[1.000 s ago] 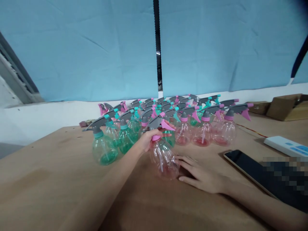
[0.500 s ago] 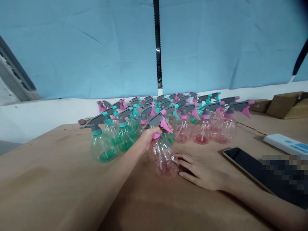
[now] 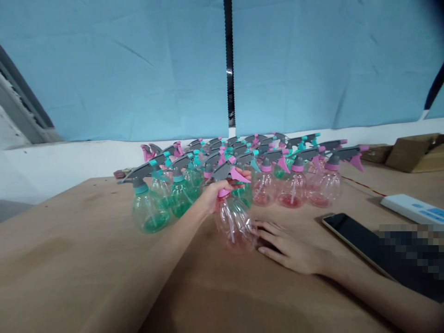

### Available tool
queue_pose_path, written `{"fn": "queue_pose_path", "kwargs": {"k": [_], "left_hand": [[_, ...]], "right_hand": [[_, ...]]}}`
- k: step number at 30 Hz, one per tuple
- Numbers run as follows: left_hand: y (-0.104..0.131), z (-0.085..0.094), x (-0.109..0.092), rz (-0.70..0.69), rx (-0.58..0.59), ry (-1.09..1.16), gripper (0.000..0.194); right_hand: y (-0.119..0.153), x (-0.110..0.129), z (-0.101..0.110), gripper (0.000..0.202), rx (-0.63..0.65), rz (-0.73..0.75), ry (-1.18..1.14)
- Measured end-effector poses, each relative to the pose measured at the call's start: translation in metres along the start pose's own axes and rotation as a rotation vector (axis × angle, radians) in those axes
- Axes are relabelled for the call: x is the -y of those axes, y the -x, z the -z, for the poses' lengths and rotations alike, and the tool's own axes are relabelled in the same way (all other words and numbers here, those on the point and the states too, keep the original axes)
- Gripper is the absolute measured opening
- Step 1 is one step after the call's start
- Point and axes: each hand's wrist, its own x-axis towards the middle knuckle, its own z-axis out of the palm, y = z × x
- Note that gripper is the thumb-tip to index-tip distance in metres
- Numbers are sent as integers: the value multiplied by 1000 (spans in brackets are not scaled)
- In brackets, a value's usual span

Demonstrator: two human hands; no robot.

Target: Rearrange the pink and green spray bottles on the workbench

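Note:
A clear pink spray bottle [image 3: 236, 226] with a grey head and pink trigger stands tilted in front of me, its top leaning left. My left hand [image 3: 217, 192] is wrapped round its pink collar below the spray head, with some fingers behind the trigger. On the table to the right of the bottle lies my right hand [image 3: 291, 247], fingers spread, tips at or touching the bottle's lower side. Close by on the left are a green spray bottle [image 3: 151, 212] and a second green spray bottle [image 3: 182, 196]. The underside of the held bottle is hard to make out.
Several more pink spray bottles [image 3: 293, 189] and green ones crowd the wooden table [image 3: 86, 259] behind my left hand. At right lie a black phone [image 3: 360, 243] and a white power strip [image 3: 412, 208] with a cord. A cardboard box [image 3: 412, 152] stands at the back right.
The held bottle's head has tipped slightly left and its trigger now points more to the right. My left fingers behind it are more stretched out. My right hand stays in place.

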Motion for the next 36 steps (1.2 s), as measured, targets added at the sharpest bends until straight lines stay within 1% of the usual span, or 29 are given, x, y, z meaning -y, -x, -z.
{"fn": "queue_pose_path", "kwargs": {"k": [5, 9, 13, 16, 19, 25, 30, 34, 36], "left_hand": [[1, -3, -2, -24, 13, -58, 30], [5, -8, -4, -19, -39, -80, 22], [4, -8, -4, 1, -69, -41, 19], [1, -6, -2, 4, -11, -17, 25], [0, -5, -1, -25, 46, -3, 29], [1, -5, 1, -71, 73, -32, 30], [1, -6, -1, -54, 54, -79, 31], [4, -9, -3, 2, -10, -119, 26], [6, -10, -3, -19, -39, -130, 22]], "right_hand": [[0, -1, -1, 48, 8, 9, 22], [0, -2, -3, 48, 1, 6, 41], [1, -2, -2, 47, -1, 14, 47], [1, -1, -2, 46, -2, 10, 45], [1, -1, -2, 45, 4, 7, 42], [1, -2, -2, 46, 0, 13, 49], [0, -2, -2, 46, 0, 25, 39], [0, -3, -4, 47, -3, 32, 50], [1, -3, -4, 47, -8, 33, 54]]}}
